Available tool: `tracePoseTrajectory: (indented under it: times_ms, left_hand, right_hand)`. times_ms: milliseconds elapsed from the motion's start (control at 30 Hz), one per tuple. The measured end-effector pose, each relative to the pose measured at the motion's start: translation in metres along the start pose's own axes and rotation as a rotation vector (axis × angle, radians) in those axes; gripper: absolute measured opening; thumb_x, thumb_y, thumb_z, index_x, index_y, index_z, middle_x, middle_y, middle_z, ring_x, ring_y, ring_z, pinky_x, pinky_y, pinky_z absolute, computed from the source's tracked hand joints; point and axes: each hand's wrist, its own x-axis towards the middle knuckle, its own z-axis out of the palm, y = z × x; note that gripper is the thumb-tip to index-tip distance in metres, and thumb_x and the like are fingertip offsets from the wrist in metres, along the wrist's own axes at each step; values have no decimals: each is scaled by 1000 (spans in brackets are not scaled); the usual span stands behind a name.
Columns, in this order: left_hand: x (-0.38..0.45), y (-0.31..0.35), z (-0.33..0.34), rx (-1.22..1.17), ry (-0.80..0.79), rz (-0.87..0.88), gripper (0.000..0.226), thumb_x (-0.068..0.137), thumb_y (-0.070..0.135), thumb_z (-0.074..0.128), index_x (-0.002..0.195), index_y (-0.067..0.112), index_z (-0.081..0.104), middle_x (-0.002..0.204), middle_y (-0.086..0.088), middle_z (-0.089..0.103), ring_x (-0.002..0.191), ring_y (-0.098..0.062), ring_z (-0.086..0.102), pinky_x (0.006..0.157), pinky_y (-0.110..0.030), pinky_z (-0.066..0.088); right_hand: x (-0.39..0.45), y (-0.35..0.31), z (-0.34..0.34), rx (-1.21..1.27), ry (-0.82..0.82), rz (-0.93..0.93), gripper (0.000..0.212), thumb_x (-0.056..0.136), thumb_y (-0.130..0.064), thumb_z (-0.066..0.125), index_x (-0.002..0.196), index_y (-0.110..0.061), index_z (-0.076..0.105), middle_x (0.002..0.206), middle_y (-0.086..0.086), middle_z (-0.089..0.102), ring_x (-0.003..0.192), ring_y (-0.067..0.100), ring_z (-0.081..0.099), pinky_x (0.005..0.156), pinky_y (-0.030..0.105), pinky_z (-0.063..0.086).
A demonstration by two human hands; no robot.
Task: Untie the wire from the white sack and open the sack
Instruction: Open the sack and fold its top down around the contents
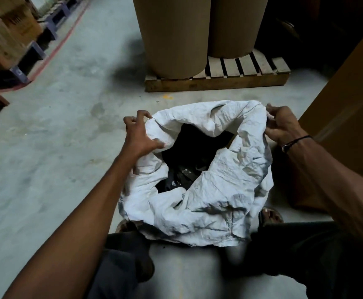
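The white sack stands on the concrete floor between my feet, its crumpled mouth spread wide. Dark, black contents show through the opening. My left hand pinches the left rim of the mouth, thumb on the inner fold. A thin wire curls at the rim by my left fingertips. My right hand grips the right rim, a dark band on its wrist. A fine wire line runs along the far rim toward that hand.
A wooden pallet with two tall brown cardboard rolls stands just beyond the sack. A large brown box rises close on the right. Stacked cartons on blue pallets line the far left behind a red floor line.
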Motion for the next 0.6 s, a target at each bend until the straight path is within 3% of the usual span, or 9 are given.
tracePoseTrajectory:
  times_ms: [67, 100, 133, 167, 233, 300, 400, 533, 600]
  left_hand:
    - [-11, 2, 8, 307, 157, 142, 66, 69, 11, 77, 128, 25, 50, 129, -13, 37, 117, -31, 46, 94, -42, 51]
    - [-13, 1, 9, 435, 208, 172, 64, 72, 8, 72, 130, 25, 51, 128, -13, 42, 116, -34, 47, 93, -44, 48]
    - [-13, 1, 9, 514, 233, 189, 62, 75, 6, 68, 133, 23, 52, 125, -14, 48, 114, -35, 49, 92, -45, 46]
    - [-12, 0, 8, 540, 225, 195, 61, 79, 4, 64, 136, 21, 53, 120, -15, 55, 110, -37, 52, 91, -46, 45]
    - [-10, 1, 7, 524, 191, 202, 57, 84, 2, 58, 139, 15, 50, 106, -18, 64, 97, -41, 60, 86, -48, 47]
    - [-9, 6, 8, 468, 163, 177, 56, 84, -2, 54, 136, 16, 45, 88, -18, 65, 78, -42, 61, 74, -45, 48]
    - [-9, 9, 12, 402, 138, 207, 54, 84, -6, 47, 130, 23, 41, 78, -13, 56, 66, -35, 53, 62, -40, 42]
    - [-9, 6, 16, 339, 66, 272, 65, 79, -12, 42, 126, 33, 47, 112, -8, 41, 63, -27, 50, 62, -38, 48]
    - [-12, 9, 19, 340, 53, 262, 69, 76, -17, 43, 123, 33, 50, 117, -6, 32, 61, -21, 47, 59, -37, 48]
  right_hand:
    - [-9, 0, 10, -53, -123, -101, 39, 108, -12, 44, 75, -14, 66, 56, -4, 60, 50, 6, 57, 61, 21, 57]
    - [-7, 2, 11, -163, -133, -172, 25, 104, -8, 50, 90, -11, 70, 70, -3, 68, 58, 4, 64, 64, 20, 57]
    - [-6, 4, 12, -289, -129, -255, 19, 99, -3, 59, 115, -10, 67, 95, 1, 74, 77, 5, 71, 73, 22, 58]
    - [-6, 7, 12, -440, -117, -319, 47, 93, 0, 68, 137, -10, 56, 122, 6, 69, 101, 11, 71, 86, 27, 59]
    - [-9, 14, 6, -808, -176, -410, 94, 83, -6, 84, 158, -17, 29, 152, 9, 49, 130, 24, 57, 108, 39, 51]
    - [-13, 28, 2, -1186, -178, -512, 117, 76, -27, 92, 163, -25, 14, 160, 10, 39, 142, 31, 45, 118, 49, 41]
    - [-30, 53, 1, -1649, 70, -744, 114, 77, -56, 82, 164, -25, 14, 163, 14, 30, 146, 40, 33, 112, 58, 40]
    - [-39, 56, -2, -1791, 136, -824, 106, 80, -61, 77, 162, -25, 20, 168, 19, 15, 147, 43, 31, 109, 58, 45]
    - [-42, 55, -6, -1815, 231, -812, 109, 81, -61, 76, 164, -26, 15, 169, 25, 7, 151, 47, 24, 111, 58, 40]
